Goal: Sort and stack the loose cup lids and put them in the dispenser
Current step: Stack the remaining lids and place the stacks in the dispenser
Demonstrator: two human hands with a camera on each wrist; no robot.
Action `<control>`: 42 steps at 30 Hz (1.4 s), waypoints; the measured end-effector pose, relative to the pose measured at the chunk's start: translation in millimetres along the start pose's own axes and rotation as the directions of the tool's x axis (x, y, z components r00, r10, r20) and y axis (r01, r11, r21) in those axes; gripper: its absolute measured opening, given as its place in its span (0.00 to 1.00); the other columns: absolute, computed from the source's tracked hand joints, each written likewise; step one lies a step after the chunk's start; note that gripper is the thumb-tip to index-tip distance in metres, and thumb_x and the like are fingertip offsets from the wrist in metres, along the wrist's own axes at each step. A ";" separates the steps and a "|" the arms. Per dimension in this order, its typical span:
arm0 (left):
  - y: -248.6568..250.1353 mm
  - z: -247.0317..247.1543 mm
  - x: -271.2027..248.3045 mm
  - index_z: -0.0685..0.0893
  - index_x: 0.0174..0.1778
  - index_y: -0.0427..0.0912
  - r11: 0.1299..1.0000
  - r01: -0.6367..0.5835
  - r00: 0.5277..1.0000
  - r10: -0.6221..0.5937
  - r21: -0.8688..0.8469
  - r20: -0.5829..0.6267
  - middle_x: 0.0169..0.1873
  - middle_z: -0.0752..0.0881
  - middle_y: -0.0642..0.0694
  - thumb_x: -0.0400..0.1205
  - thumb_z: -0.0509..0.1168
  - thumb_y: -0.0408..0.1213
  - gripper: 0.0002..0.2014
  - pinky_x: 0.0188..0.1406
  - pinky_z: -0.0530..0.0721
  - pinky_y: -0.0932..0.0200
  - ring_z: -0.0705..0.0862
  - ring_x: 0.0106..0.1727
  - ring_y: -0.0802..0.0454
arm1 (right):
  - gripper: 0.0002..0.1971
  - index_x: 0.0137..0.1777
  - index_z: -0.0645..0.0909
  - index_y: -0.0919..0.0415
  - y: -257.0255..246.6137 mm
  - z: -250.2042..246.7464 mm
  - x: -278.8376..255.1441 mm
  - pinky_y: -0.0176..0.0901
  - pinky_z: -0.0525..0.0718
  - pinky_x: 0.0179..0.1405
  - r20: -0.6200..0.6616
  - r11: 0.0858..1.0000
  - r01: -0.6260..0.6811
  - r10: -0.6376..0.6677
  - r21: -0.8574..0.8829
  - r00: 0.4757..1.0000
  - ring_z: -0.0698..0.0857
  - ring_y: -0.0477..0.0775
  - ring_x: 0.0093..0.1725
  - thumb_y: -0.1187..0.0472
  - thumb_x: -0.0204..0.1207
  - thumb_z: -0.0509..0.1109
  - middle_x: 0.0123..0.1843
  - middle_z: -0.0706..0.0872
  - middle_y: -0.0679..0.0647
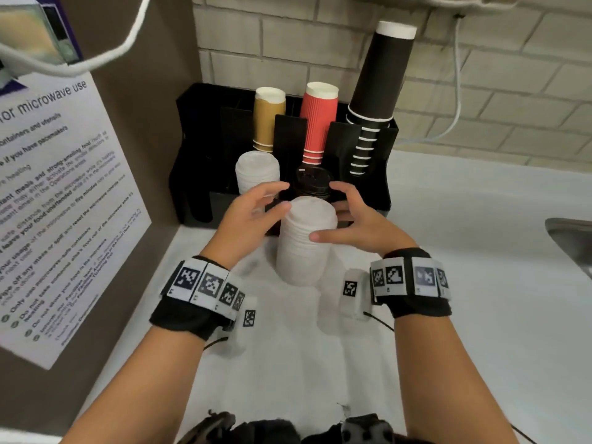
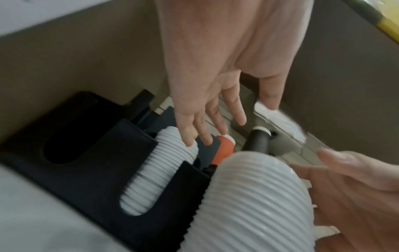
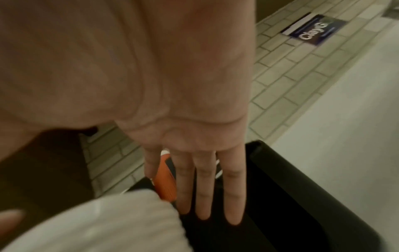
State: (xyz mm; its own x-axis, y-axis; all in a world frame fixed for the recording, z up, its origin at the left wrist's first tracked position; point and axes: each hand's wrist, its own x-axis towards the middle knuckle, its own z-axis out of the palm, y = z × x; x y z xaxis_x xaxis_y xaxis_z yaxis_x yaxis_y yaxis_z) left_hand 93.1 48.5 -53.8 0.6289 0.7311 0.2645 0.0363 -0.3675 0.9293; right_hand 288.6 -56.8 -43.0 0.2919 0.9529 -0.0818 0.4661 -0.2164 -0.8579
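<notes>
1. Hands are flanking a tall stack of white lids that is standing on the white worktop, just in front of the black dispenser.
2. The left hand is hovering at the stack's left side with fingers spread and loosely straight, gripping nothing; its thumb is lying near the top lid, and whether it is touching I cannot tell.
3. The right hand is sitting at the stack's right side, fingers extended and relaxed, with the thumb resting against the stack's side.
4. In the right wrist view the fingers are pointing straight out over the dispenser's dark front.
5. A second, shorter stack of white lids is sitting in a dispenser slot to the left, with black lids in the slot beside it.
6. Gold cups, red cups and black cups are standing upside down in the rear slots.
</notes>
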 end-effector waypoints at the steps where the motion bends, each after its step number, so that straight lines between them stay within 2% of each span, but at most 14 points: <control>1: -1.9 -5.4 -4.6 0.82 0.58 0.59 0.999 0.007 0.999 -0.010 -0.054 -0.051 0.59 0.84 0.59 0.84 0.67 0.35 0.13 0.58 0.79 0.67 0.82 0.60 0.67 | 0.52 0.79 0.54 0.40 -8.8 -5.8 2.6 0.32 0.74 0.56 0.001 0.998 0.030 -0.030 -0.048 1.000 0.76 0.47 0.66 0.48 0.59 0.84 0.66 0.74 0.48; 4: -8.4 -14.8 -17.9 0.85 0.53 0.57 0.984 0.049 0.991 -0.069 -0.174 -0.114 0.49 0.87 0.61 0.84 0.66 0.32 0.12 0.46 0.81 0.72 0.85 0.48 0.71 | 0.46 0.77 0.59 0.37 -33.9 -14.5 14.6 0.33 0.70 0.57 0.116 0.962 0.113 -0.086 -0.248 0.989 0.70 0.45 0.68 0.47 0.62 0.83 0.66 0.70 0.46; 7: -12.9 -17.2 -27.7 0.85 0.52 0.59 0.975 0.091 0.987 -0.116 -0.202 -0.113 0.43 0.88 0.66 0.84 0.64 0.32 0.14 0.51 0.83 0.65 0.85 0.50 0.63 | 0.44 0.77 0.63 0.37 -51.6 -12.2 28.1 0.42 0.71 0.64 0.262 0.869 0.166 -0.044 -0.466 0.964 0.69 0.45 0.67 0.46 0.63 0.82 0.70 0.71 0.47; 9: -13.6 -17.4 -31.4 0.85 0.52 0.59 0.968 0.110 0.984 -0.139 -0.226 -0.116 0.43 0.88 0.65 0.84 0.64 0.32 0.13 0.53 0.81 0.59 0.85 0.49 0.61 | 0.43 0.77 0.66 0.39 -57.1 -8.5 35.2 0.46 0.73 0.69 0.295 0.801 0.195 -0.024 -0.565 0.955 0.71 0.49 0.69 0.47 0.62 0.83 0.72 0.73 0.48; 15: -10.2 -19.7 -36.4 0.85 0.54 0.56 0.957 0.115 0.981 -0.151 -0.268 -0.118 0.46 0.87 0.59 0.84 0.65 0.34 0.11 0.56 0.82 0.55 0.86 0.49 0.59 | 0.39 0.74 0.71 0.39 -62.4 0.9 41.5 0.54 0.76 0.71 0.368 0.674 0.253 0.029 -0.693 0.929 0.72 0.54 0.71 0.47 0.62 0.83 0.71 0.75 0.50; 20: -4.1 -13.6 -37.7 0.84 0.54 0.55 0.954 0.106 0.984 -0.141 -0.281 -0.106 0.50 0.85 0.54 0.83 0.65 0.32 0.11 0.56 0.81 0.56 0.84 0.52 0.59 | 0.36 0.73 0.73 0.45 -64.0 -1.9 37.7 0.53 0.77 0.70 0.363 0.684 0.289 -0.037 -0.670 0.931 0.74 0.53 0.70 0.52 0.64 0.81 0.70 0.77 0.50; 22: -2.1 -9.2 -37.1 0.82 0.60 0.55 0.964 0.095 0.988 -0.122 -0.248 -0.098 0.57 0.83 0.54 0.82 0.68 0.33 0.14 0.58 0.81 0.59 0.83 0.55 0.62 | 0.35 0.73 0.73 0.47 -66.6 -7.3 33.9 0.49 0.76 0.71 0.331 0.715 0.306 -0.110 -0.629 0.937 0.74 0.52 0.70 0.54 0.66 0.80 0.70 0.77 0.48; 25: 4.4 3.3 -34.7 0.69 0.75 0.61 0.970 0.085 0.994 -0.098 -0.228 -0.045 0.71 0.75 0.56 0.73 0.75 0.42 0.35 0.64 0.80 0.64 0.78 0.68 0.57 | 0.33 0.72 0.73 0.49 -76.6 -12.9 23.0 0.45 0.77 0.69 0.272 0.824 0.362 -0.262 -0.436 0.926 0.75 0.47 0.69 0.56 0.68 0.80 0.69 0.77 0.44; 28: 15.4 16.3 -28.5 0.56 0.84 0.57 0.958 0.015 1.000 -0.019 -0.288 -0.012 0.81 0.66 0.53 0.69 0.76 0.45 0.49 0.73 0.76 0.57 0.72 0.77 0.55 | 0.31 0.72 0.73 0.51 -89.6 -6.1 8.9 0.46 0.81 0.65 0.241 0.879 0.419 -0.367 -0.226 0.899 0.77 0.45 0.67 0.58 0.70 0.79 0.68 0.78 0.45; 32: 23.6 19.3 -24.5 0.56 0.85 0.49 0.940 -0.063 0.996 0.038 -0.335 -0.080 0.80 0.69 0.47 0.71 0.75 0.40 0.48 0.72 0.78 0.51 0.75 0.75 0.59 | 0.31 0.72 0.71 0.53 -96.9 -2.7 -2.6 0.42 0.83 0.62 0.210 0.895 0.434 -0.407 -0.106 0.889 0.81 0.42 0.64 0.60 0.70 0.79 0.66 0.81 0.48; 35: 25.4 18.1 -25.7 0.61 0.82 0.51 0.918 -0.074 0.996 0.047 -0.389 -0.080 0.79 0.69 0.45 0.69 0.78 0.36 0.47 0.71 0.79 0.38 0.73 0.78 0.48 | 0.35 0.72 0.69 0.54 -96.3 -8.4 -6.4 0.34 0.82 0.58 0.223 0.919 0.393 -0.376 -0.033 0.899 0.83 0.40 0.61 0.62 0.68 0.81 0.65 0.82 0.48; 37: 28.2 16.9 -25.9 0.63 0.80 0.53 0.910 -0.086 0.995 0.056 -0.405 -0.084 0.78 0.70 0.45 0.66 0.82 0.39 0.48 0.69 0.79 0.34 0.72 0.78 0.41 | 0.35 0.72 0.71 0.54 -93.8 -10.8 -7.2 0.33 0.82 0.59 0.223 0.923 0.384 -0.373 -0.007 0.901 0.82 0.41 0.63 0.63 0.66 0.82 0.66 0.81 0.48; 40: 32.0 15.7 -26.0 0.64 0.78 0.55 0.911 -0.106 0.993 0.073 -0.398 -0.096 0.77 0.72 0.46 0.60 0.84 0.50 0.51 0.68 0.80 0.34 0.72 0.77 0.38 | 0.34 0.72 0.74 0.51 -89.3 -9.5 -9.0 0.34 0.82 0.59 0.183 0.916 0.399 -0.400 0.043 0.898 0.82 0.42 0.63 0.62 0.66 0.82 0.64 0.82 0.50; 42: 32.9 16.2 -25.3 0.65 0.76 0.58 0.913 -0.112 0.991 0.074 -0.393 -0.111 0.76 0.72 0.46 0.60 0.84 0.46 0.50 0.67 0.80 0.34 0.73 0.77 0.38 | 0.33 0.70 0.75 0.50 -87.1 -7.1 -9.8 0.35 0.82 0.61 0.152 0.906 0.419 -0.423 0.062 0.893 0.82 0.43 0.64 0.62 0.65 0.82 0.63 0.83 0.48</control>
State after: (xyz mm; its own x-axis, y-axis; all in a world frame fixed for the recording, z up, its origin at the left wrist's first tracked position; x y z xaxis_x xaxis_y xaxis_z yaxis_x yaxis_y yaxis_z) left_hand 90.9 8.6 -34.1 0.5396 0.7613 0.3596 -0.3425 -0.1917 0.9197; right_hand 251.1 -48.7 36.1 -0.0640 0.9750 0.2128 0.4929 0.2163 -0.8427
